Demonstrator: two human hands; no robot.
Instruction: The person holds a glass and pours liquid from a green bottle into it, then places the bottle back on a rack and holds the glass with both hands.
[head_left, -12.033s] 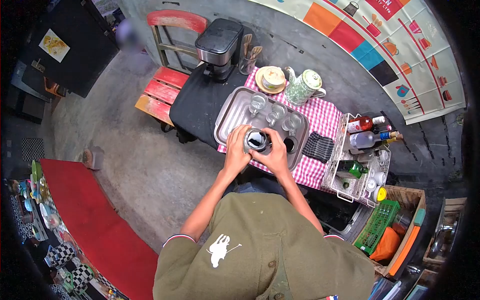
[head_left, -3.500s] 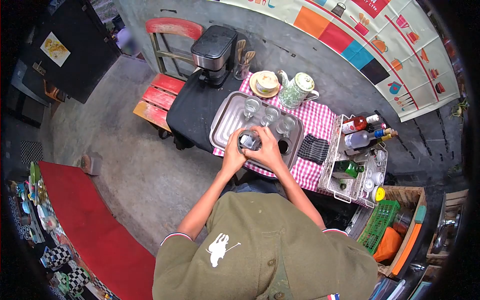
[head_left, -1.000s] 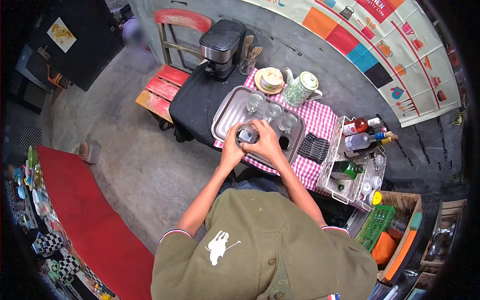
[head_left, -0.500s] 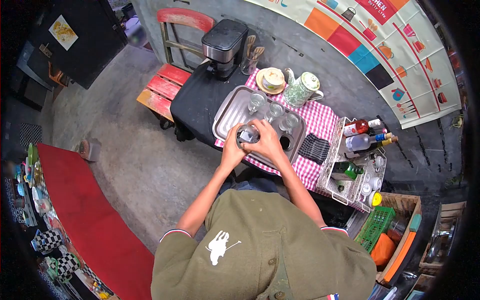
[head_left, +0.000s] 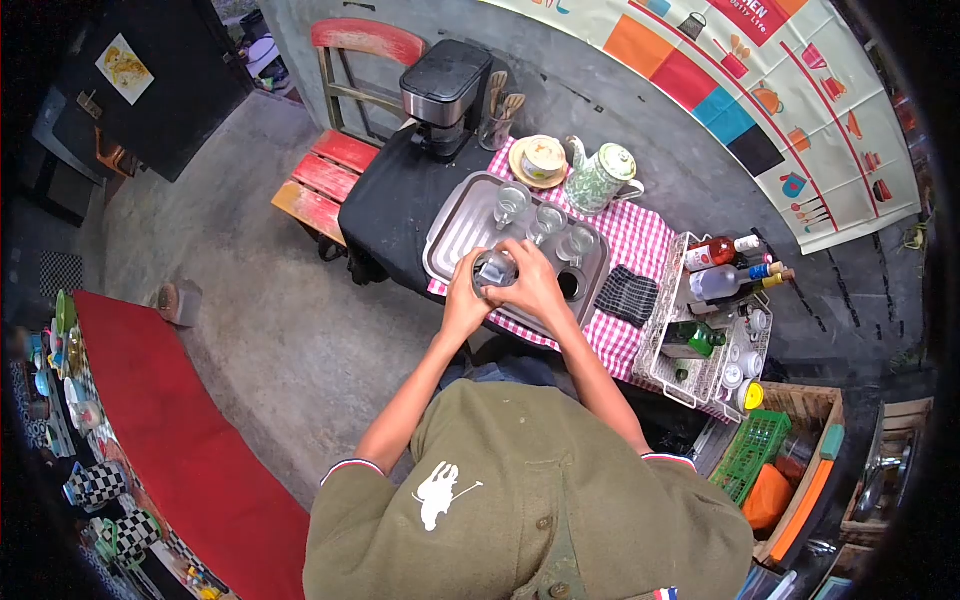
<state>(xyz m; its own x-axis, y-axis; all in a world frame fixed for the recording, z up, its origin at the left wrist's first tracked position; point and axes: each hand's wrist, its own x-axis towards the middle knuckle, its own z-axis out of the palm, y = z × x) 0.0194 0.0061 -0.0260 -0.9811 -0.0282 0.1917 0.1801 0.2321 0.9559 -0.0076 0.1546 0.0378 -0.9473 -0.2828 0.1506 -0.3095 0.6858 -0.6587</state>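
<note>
Glass vessel [head_left: 494, 271], round, see-through and greyish with paler glints, is clamped between your left hand [head_left: 463, 298] and your right hand [head_left: 534, 284].

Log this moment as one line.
left hand: grips glass vessel | right hand: grips same vessel | tray: three clear mugs, one dark-looking cup

Glass vessel [head_left: 494, 270]: roundish, see-through, greyish, pale glints on it
Vessel contents: dark patch inside; can't make out from here what it is
Vessel sides: wrapped by left hand [head_left: 463, 290] and right hand [head_left: 533, 280], partly covered
Vessel pose: tilt unclear
Vessel spot: at near side of tray [head_left: 455, 235]; resting or raised, can't tell
</note>
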